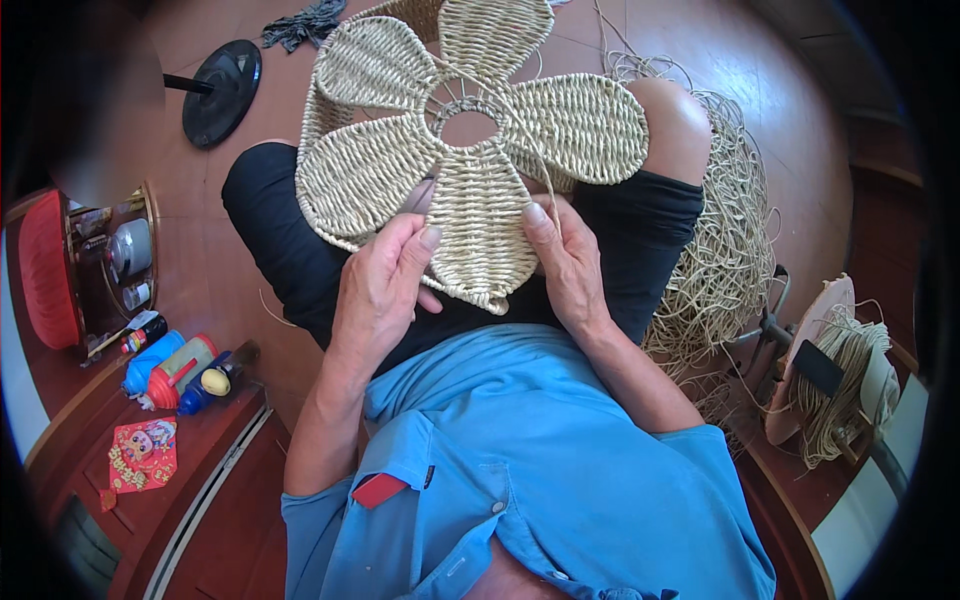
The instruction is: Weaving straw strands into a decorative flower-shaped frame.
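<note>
A pale woven straw-rope piece shaped like a flower point(480, 220) lies over my lap, its rounded petals set around a ring with a hole in the middle. Behind the petals shows a woven side wall, as of a basket. My left hand point(380, 280) pinches the left edge of the nearest petal between thumb and fingers. On that petal's right edge my right hand point(570, 265) is closed, its thumb on top and its fingers partly hidden underneath. A loose strand of cord point(540, 150) runs from near the ring down to my right hand.
A big heap of loose cord point(715, 240) lies on the floor at right, near a spool of wound cord point(845, 380). At left are a black round base point(222, 93), several bottles point(180, 368) and a red card point(143, 455). A dark cloth point(305, 24) lies at the far side.
</note>
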Motion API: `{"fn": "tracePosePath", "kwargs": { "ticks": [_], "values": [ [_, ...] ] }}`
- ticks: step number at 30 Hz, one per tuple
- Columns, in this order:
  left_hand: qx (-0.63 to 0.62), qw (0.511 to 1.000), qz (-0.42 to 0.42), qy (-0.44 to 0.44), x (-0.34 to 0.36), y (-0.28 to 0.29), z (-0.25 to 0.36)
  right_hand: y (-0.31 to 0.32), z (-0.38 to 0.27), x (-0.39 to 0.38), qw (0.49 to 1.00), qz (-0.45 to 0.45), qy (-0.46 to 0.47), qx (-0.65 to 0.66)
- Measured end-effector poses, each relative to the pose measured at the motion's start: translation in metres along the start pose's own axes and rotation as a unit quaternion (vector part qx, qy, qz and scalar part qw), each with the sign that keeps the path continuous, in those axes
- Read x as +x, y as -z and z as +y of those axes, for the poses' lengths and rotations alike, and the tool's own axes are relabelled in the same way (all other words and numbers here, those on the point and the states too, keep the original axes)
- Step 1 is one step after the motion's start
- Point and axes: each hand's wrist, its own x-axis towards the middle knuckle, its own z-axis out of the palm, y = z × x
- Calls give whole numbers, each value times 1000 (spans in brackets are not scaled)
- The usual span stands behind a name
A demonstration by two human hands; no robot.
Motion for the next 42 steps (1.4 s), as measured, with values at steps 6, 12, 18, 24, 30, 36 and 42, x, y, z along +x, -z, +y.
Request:
{"fn": "tracePosePath", "kwargs": {
  "ticks": [6, 12, 18, 24, 30, 36, 42],
  "values": [
    [21, 1000, 9, -11, -2, -5, -2, 2, 1, 2, 997, -8, 20, -71],
    [80, 995, 17, -62, -4, -5, -8, 5, -1, -3, 994, -97, 3, -43],
    [60, 997, 8, -56, -2, -4, -11, 5, 0, -3, 996, -82, -30, -30],
    [189, 956, 126, -186, -16, 0, -4, 26, -20, -25, 997, -30, 16, -71],
    [3, 989, 82, -122, -36, 8, 26, 38, -66, -38, 945, 30, 218, -240],
    [-314, 942, -106, -61, -41, 12, 41, -7, -66, -44, 857, -196, 290, -378],
    [-188, 934, 284, -105, -50, 141, -19, 15, -73, -25, 879, -97, 284, -371]
  ]
}}
